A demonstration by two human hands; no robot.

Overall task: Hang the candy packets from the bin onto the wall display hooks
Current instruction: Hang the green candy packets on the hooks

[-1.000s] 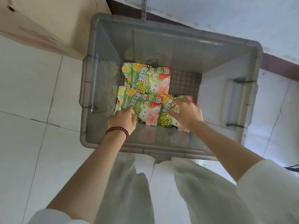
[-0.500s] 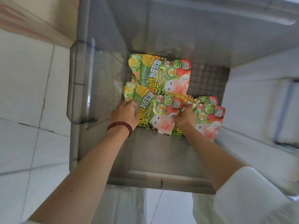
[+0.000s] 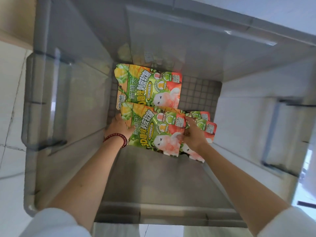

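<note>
Grey plastic bin point(image 3: 162, 182) surrounds both forearms. Left grip point(image 3: 119, 127) clutches the front candy packet point(image 3: 153, 132) by its left edge, fingertips hidden underneath; right grip point(image 3: 194, 135) pinches its right edge, covering a half-hidden stack point(image 3: 207, 127) near the right wall. Another packet point(image 3: 148, 86) lies toward the far wall.

Hands re-set on near packet point(image 3: 153, 132); view dropped deeper into bin point(image 3: 42, 82).

Right hand point(image 3: 194, 135), a second ago lying flat over the right-hand packets point(image 3: 207, 124), has slid to the near packet's right edge and pinches it; the red corners of those packets are now uncovered. Left hand point(image 3: 118, 127) moved from the near packet's lower corner up its left edge, fingers tucked under. Near packet's top now laps over the far packet point(image 3: 148, 86).
</note>
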